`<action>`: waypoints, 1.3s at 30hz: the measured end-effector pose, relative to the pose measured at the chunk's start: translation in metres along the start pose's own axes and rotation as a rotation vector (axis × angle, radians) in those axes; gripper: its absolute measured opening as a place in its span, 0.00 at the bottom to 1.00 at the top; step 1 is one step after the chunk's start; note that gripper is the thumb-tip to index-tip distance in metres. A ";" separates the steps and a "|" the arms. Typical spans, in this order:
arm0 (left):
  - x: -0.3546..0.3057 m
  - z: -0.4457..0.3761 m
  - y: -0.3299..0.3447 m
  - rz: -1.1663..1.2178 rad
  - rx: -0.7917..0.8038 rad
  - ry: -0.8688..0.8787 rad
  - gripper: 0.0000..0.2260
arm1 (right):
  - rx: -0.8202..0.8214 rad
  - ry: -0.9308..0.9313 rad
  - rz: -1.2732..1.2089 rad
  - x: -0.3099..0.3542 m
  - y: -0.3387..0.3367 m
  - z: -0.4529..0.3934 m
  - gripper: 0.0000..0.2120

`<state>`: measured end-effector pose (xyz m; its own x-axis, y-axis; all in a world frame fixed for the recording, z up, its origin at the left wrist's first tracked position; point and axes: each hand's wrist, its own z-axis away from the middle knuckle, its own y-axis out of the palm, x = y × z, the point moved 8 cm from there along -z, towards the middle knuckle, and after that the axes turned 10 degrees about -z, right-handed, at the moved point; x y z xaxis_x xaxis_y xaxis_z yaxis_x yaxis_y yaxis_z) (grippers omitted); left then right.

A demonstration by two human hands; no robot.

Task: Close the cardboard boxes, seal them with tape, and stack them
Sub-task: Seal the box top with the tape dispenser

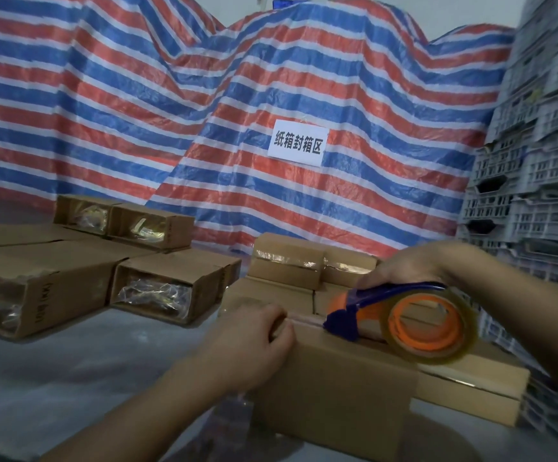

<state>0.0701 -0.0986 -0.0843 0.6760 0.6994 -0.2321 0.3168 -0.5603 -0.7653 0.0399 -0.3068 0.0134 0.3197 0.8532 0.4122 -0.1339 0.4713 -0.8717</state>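
Before a striped tarp (137,95), open boxes (157,295) hold plastic-wrapped goods; right grip (411,265) clamps tape dispenser (404,318), left grip (254,341) clasps box (337,388).

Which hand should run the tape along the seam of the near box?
Right. The right hand already holds the tape dispenser, whose blue blade end sits on the box at the top seam. The left hand grips the box's left end and looks better kept there to steady it.
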 end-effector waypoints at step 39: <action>-0.108 -0.022 0.050 -0.379 0.304 0.300 0.38 | 0.042 0.052 0.002 -0.063 -0.012 0.028 0.16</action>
<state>0.0270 -0.2118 -0.0841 0.7257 0.6450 0.2395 0.3986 -0.1104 -0.9105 -0.0049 -0.3603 0.0049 0.3676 0.8418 0.3953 -0.1735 0.4797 -0.8601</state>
